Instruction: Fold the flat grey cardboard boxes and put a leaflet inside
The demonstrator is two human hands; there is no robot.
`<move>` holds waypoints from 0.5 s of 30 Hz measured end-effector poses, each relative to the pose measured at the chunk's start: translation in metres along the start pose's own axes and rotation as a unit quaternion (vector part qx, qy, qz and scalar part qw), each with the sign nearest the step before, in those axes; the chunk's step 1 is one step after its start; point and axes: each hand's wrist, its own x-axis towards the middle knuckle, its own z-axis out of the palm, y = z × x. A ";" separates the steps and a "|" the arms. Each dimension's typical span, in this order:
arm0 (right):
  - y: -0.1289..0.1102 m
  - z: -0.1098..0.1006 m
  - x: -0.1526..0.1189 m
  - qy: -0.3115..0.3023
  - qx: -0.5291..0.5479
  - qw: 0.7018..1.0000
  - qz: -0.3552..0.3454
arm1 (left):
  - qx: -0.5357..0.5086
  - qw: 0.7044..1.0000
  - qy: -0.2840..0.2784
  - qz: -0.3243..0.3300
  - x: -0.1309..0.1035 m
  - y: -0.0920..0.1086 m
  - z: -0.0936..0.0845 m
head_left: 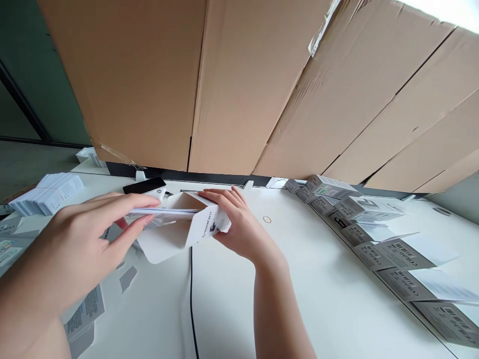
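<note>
My right hand [239,224] is closed round the far end of a small white printed carton [204,225], whose near side stands open with a flap hanging down. Between the thumb and fingers of my left hand [101,224] is a folded paper leaflet [168,213], partly inside the carton's opening. Whatever else lies within the carton is hidden. Behind my left fingers sits a black-topped white device [145,186] on the table.
Several grey-white cartons [404,249] stand in a row at the right, some with leaflets sticking out. A stack of leaflets [48,192] and flat cartons [88,311] lie at the left. A black cable [192,299] crosses the white table [224,309]. Large cardboard boxes [232,85] wall the back. A rubber band [267,219] lies right of my hand.
</note>
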 end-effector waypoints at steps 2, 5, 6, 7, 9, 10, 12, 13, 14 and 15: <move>-0.001 -0.001 0.001 0.000 0.018 1.000 -0.001 | 0.008 0.999 -0.003 0.038 -0.004 0.000 0.000; -0.002 -0.002 0.000 0.000 0.049 0.999 0.007 | 0.009 0.999 0.006 0.035 -0.007 0.004 0.001; -0.002 -0.003 0.000 0.001 0.057 0.998 0.012 | 0.006 1.000 0.013 0.026 -0.008 0.006 0.000; -0.003 -0.004 -0.001 0.001 0.064 0.998 0.019 | -0.002 1.000 0.019 0.015 -0.008 0.008 0.000; -0.003 -0.005 -0.003 0.000 0.081 0.996 0.034 | -0.040 0.999 0.026 0.001 -0.006 0.013 -0.003; -0.003 -0.005 -0.004 -0.001 0.090 0.995 0.041 | -0.065 0.997 0.030 0.005 -0.005 0.015 -0.004; -0.002 -0.006 -0.005 -0.003 0.113 0.992 0.049 | -0.108 0.993 0.007 0.038 0.000 0.017 -0.007; -0.001 -0.006 -0.005 -0.003 0.124 0.991 0.051 | -0.121 0.990 -0.028 0.066 0.002 0.017 -0.008; 0.000 -0.007 -0.006 -0.003 0.133 0.990 0.053 | -0.128 0.984 -0.069 0.100 0.004 0.016 -0.009; 0.001 -0.007 -0.006 -0.003 0.139 0.989 0.055 | -0.129 0.977 -0.110 0.128 0.005 0.013 -0.010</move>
